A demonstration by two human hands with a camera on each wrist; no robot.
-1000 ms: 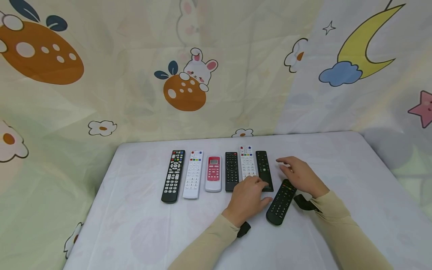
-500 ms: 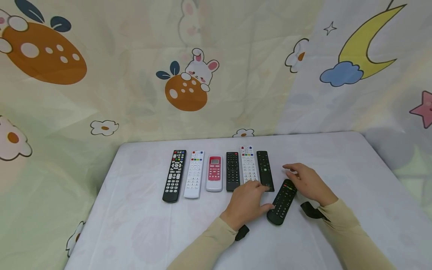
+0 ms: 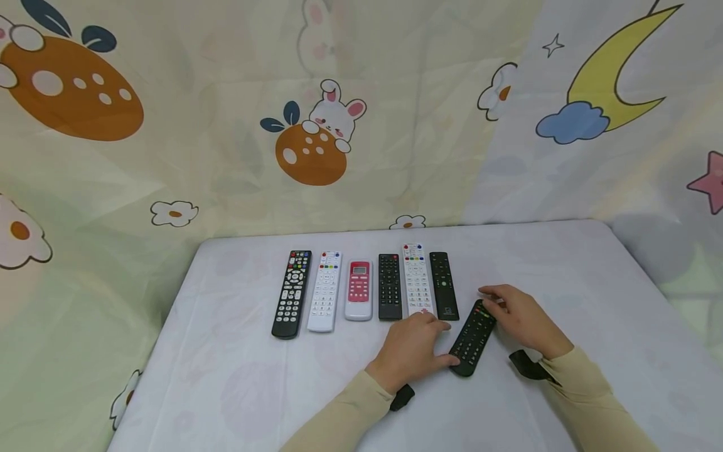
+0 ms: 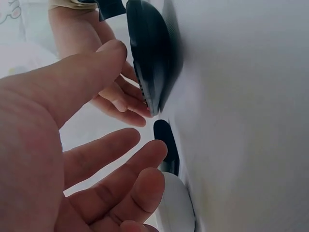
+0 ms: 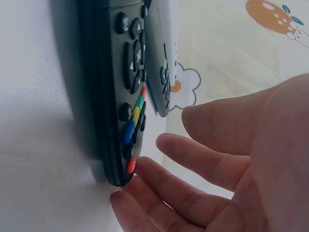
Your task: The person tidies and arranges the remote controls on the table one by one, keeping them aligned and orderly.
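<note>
A black remote control (image 3: 472,339) lies slanted at the right end of a row of remotes, between the two hands. At its lower end the left hand (image 3: 408,351) has its thumb by the remote's edge; its fingers are loosely bent near the white remote's bottom. The right hand (image 3: 526,321) is at the upper end, fingertips beside the top corner. In the right wrist view, the fingers (image 5: 164,183) lie at the tip of the black remote (image 5: 118,92), thumb apart from it. The left wrist view shows the left thumb (image 4: 91,72) apart from the fingers, with nothing gripped.
Left of the slanted remote, several others stand side by side: a slim black remote (image 3: 444,286), a white remote (image 3: 417,279), a black remote (image 3: 390,287), a pink-and-white remote (image 3: 358,290), another white remote (image 3: 324,292) and a long black remote (image 3: 291,295). A white cloth covers the table (image 3: 226,376).
The right hand has moved right and toward the person, to the slanted remote's top. The left hand has drawn back slightly from the row, its thumb now by the slanted remote's lower end.
</note>
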